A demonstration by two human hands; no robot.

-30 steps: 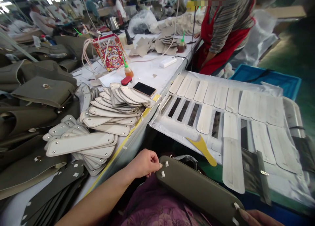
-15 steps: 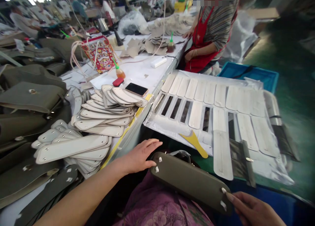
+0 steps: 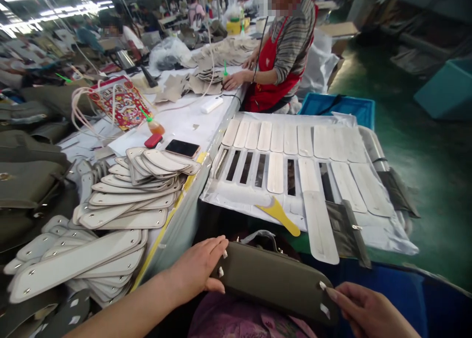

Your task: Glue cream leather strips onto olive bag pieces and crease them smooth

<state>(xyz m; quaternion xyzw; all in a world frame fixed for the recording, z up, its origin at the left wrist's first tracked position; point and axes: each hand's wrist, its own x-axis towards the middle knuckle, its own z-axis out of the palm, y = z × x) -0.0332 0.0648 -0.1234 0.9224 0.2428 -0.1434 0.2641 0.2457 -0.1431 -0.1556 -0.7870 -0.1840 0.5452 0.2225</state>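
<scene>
An olive-green handbag [image 3: 271, 279] rests on my lap, its long rounded panel facing me with small white tabs near both ends. Behind its upper edge shows a plastic-wrapped handle [image 3: 258, 236]. My left hand [image 3: 201, 264] grips the left end, thumb toward me and fingers over the far side. At the right end, my right hand [image 3: 363, 306] pinches the edge beside a white tab. Left of me on the table lie stacked pale strips [image 3: 77, 262] with metal studs at their ends. Dark olive strips [image 3: 70, 311] lie below them, partly out of frame.
A slotted white board [image 3: 221, 193] holding pale panels [image 3: 275, 173] stands ahead, with a yellow forked tool [image 3: 280, 216] at its front edge. On the table are a phone [image 3: 182, 148], a glue bottle [image 3: 155, 126] and a red patterned bag [image 3: 123, 104]. A co-worker in a red apron [image 3: 263, 90] sits beyond.
My view has swung right and up. My left hand has closed onto the bag's left end, while the right keeps its pinch. The co-worker's hand has moved onto the table.
</scene>
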